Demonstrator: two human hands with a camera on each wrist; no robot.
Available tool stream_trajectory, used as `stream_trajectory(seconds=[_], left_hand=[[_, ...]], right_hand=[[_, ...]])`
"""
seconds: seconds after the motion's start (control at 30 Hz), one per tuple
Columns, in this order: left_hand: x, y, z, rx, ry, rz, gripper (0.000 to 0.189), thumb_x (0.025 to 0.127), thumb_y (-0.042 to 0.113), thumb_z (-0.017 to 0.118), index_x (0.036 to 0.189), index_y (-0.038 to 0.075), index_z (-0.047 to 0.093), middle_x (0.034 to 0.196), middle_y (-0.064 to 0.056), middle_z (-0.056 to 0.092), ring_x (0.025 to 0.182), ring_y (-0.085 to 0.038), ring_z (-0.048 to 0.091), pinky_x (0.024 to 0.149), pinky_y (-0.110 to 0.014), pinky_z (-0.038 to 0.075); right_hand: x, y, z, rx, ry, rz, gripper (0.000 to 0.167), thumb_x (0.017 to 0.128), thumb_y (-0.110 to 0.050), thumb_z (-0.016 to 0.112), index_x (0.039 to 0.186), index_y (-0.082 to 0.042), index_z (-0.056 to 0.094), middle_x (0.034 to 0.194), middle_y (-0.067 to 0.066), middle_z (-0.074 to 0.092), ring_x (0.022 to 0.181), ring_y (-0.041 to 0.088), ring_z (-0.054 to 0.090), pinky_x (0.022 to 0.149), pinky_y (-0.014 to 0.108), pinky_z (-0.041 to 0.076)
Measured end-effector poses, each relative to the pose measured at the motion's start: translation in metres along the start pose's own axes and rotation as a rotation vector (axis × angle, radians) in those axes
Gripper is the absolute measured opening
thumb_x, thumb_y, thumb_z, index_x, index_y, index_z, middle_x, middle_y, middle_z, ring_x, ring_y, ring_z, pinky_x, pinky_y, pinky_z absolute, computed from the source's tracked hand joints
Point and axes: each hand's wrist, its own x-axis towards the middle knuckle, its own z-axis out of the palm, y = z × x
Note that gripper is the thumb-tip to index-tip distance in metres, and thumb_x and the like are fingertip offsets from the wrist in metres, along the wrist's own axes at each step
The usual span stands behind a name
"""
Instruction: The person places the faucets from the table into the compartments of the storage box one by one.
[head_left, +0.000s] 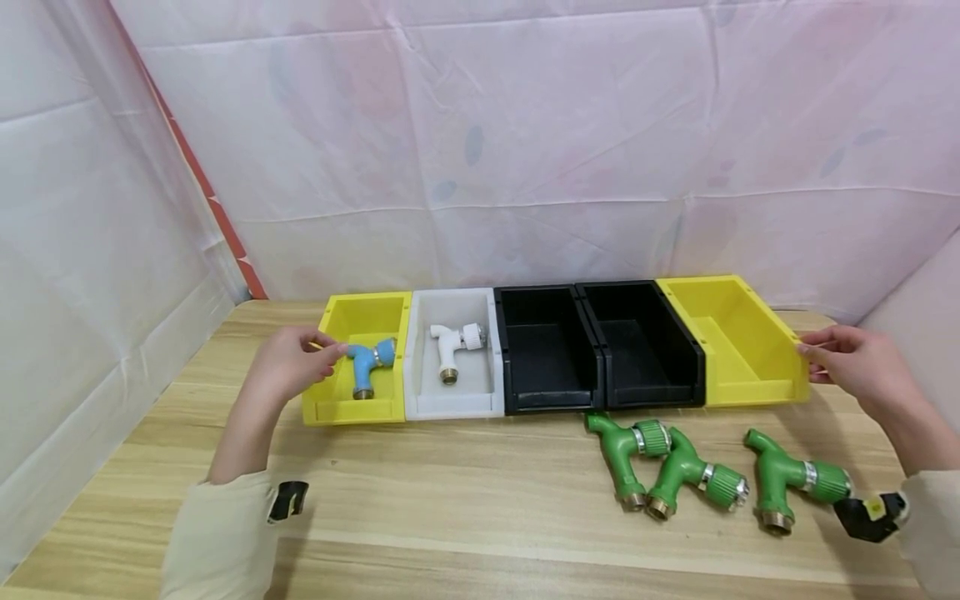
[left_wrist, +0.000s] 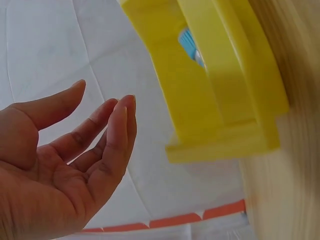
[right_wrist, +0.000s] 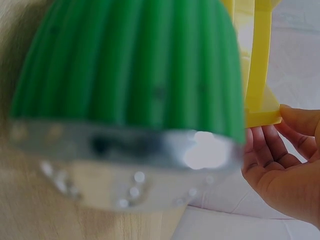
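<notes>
A yellow bin (head_left: 352,410) at the left end of the row holds a blue faucet (head_left: 363,367). My left hand (head_left: 296,362) is beside this bin, its fingers loosely bent; the left wrist view shows a gap between them and the rim. At the row's right end, my right hand (head_left: 855,362) holds the outer rim of another yellow bin (head_left: 757,392), with the thumb at the rim's edge and fingers beneath. Some of those fingers are hidden in the right wrist view by a green faucet's ribbed knob (right_wrist: 130,65).
Between the yellow bins stand a white bin (head_left: 453,406) with a white faucet (head_left: 447,350) in it and two black bins (head_left: 551,400). Three green faucets (head_left: 780,475) lie on the wooden table (head_left: 450,517) in front, at the right. A pale cloth (head_left: 525,125) hangs behind.
</notes>
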Motion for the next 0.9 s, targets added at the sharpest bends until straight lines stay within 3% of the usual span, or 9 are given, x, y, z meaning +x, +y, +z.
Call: stream_trajectory(seconds=[0.1, 0.17, 0.23, 0.43, 0.63, 0.9], left_hand=[[-0.002, -0.009, -0.004, 0.006, 0.02, 0.005, 0.033, 0.09, 0.028, 0.059, 0.098, -0.004, 0.061, 0.08, -0.012, 0.061, 0.072, -0.022, 0.058, 0.062, -0.03, 0.05], [-0.002, -0.014, -0.006, 0.008, 0.029, 0.009, 0.033, 0.09, 0.027, 0.059, 0.097, -0.005, 0.061, 0.08, -0.012, 0.061, 0.071, -0.021, 0.058, 0.062, -0.03, 0.05], [-0.003, -0.019, -0.008, 0.009, 0.032, 0.004, 0.034, 0.089, 0.028, 0.059, 0.096, -0.005, 0.061, 0.079, -0.012, 0.061, 0.07, -0.02, 0.058, 0.061, -0.03, 0.05], [-0.003, -0.03, -0.011, 0.014, 0.039, -0.043, 0.039, 0.09, 0.031, 0.058, 0.101, -0.005, 0.06, 0.081, -0.014, 0.062, 0.071, -0.022, 0.059, 0.061, -0.032, 0.049], [-0.002, -0.036, -0.012, 0.018, 0.048, -0.042, 0.037, 0.09, 0.03, 0.057, 0.101, -0.005, 0.06, 0.089, -0.019, 0.063, 0.074, -0.025, 0.061, 0.061, -0.034, 0.048], [0.001, -0.045, -0.01, -0.046, 0.008, -0.093, 0.035, 0.091, 0.024, 0.057, 0.101, -0.009, 0.058, 0.086, -0.019, 0.061, 0.07, -0.021, 0.06, 0.065, -0.034, 0.054]], right_hand=[[0.001, 0.001, 0.001, -0.01, 0.005, 0.004, 0.023, 0.095, -0.023, 0.049, 0.099, -0.002, 0.06, 0.079, 0.0, 0.059, 0.06, 0.007, 0.057, 0.054, 0.034, 0.054], [-0.002, -0.005, 0.001, -0.019, -0.007, 0.002, 0.033, 0.095, -0.018, 0.048, 0.108, 0.012, 0.051, 0.083, 0.009, 0.058, 0.06, 0.007, 0.056, 0.055, 0.031, 0.054], [-0.003, -0.008, 0.002, -0.029, -0.009, 0.0, 0.033, 0.095, -0.013, 0.046, 0.111, 0.016, 0.046, 0.084, 0.011, 0.057, 0.059, 0.006, 0.055, 0.055, 0.028, 0.054], [0.001, -0.004, 0.002, 0.034, 0.047, 0.057, 0.024, 0.093, -0.013, 0.05, 0.099, 0.01, 0.054, 0.076, 0.001, 0.056, 0.057, 0.008, 0.055, 0.051, 0.029, 0.053], [-0.005, -0.012, 0.002, -0.031, -0.005, -0.003, 0.032, 0.095, -0.013, 0.046, 0.11, 0.015, 0.047, 0.083, 0.007, 0.057, 0.06, 0.006, 0.055, 0.056, 0.029, 0.054], [-0.011, -0.024, 0.001, -0.037, -0.019, 0.008, 0.032, 0.095, -0.012, 0.045, 0.111, 0.016, 0.046, 0.08, 0.0, 0.056, 0.06, 0.004, 0.055, 0.057, 0.028, 0.054]])
